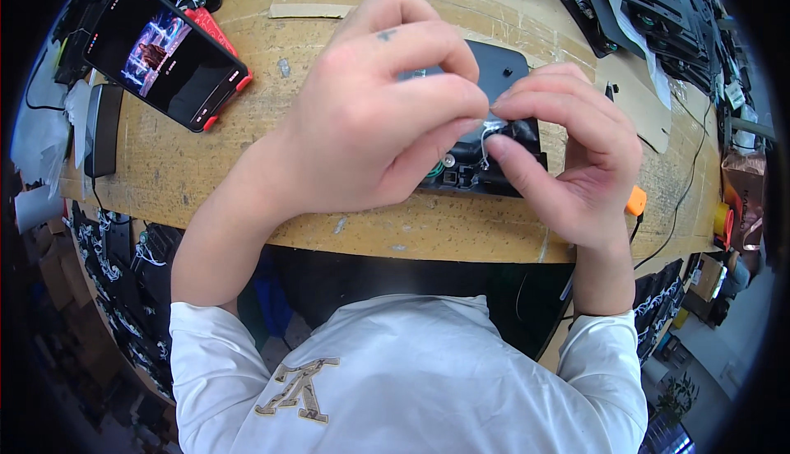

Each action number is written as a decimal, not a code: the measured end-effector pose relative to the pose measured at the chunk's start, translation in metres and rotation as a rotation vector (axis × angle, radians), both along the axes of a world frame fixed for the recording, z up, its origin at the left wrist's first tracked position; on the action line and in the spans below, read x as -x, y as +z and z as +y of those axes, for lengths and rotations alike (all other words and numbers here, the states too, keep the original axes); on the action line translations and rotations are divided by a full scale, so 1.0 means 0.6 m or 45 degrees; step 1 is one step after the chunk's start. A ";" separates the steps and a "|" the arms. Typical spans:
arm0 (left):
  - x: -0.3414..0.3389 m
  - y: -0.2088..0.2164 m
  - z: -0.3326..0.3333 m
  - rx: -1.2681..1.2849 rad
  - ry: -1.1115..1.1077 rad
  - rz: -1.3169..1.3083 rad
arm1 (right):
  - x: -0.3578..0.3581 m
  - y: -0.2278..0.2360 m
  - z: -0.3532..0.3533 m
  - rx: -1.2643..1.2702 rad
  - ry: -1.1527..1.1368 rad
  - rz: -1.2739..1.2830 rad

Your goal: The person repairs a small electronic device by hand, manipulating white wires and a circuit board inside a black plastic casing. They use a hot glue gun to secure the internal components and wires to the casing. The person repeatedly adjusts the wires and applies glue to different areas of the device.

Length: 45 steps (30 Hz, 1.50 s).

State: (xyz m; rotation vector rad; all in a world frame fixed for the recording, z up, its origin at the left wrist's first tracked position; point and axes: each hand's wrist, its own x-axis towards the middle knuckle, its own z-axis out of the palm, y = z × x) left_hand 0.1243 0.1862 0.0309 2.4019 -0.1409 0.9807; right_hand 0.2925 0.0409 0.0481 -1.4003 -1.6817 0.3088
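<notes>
A black plastic housing (510, 176) lies on the worktable under both my hands, with a screw and a coil of green wire near its front edge. Thin white wires (485, 151) rise from it between my fingertips. My left hand (387, 117) is closed in a pinch above the housing and covers its left part; whatever lies between those fingertips is hidden. From the right, my right hand (576, 145) has thumb and forefinger closed about the white wires, its other fingers curled.
A phone with a lit screen (164, 55) leans on a red stand at the left, next to a dark box (103, 129) with a cable. Black plastic parts (650, 18) pile up at the far right. An orange object (636, 201) sits beside my right wrist. Flattened cardboard (543, 10) covers the back.
</notes>
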 end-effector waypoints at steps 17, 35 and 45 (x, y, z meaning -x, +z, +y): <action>-0.002 -0.004 -0.001 -0.030 0.024 -0.008 | -0.019 0.013 -0.008 0.246 0.015 0.139; -0.007 -0.013 -0.012 0.109 -0.036 0.017 | 0.023 0.007 -0.019 0.480 -0.069 0.674; 0.001 0.000 -0.002 0.227 -0.028 0.090 | -0.007 -0.013 -0.007 0.391 0.051 0.235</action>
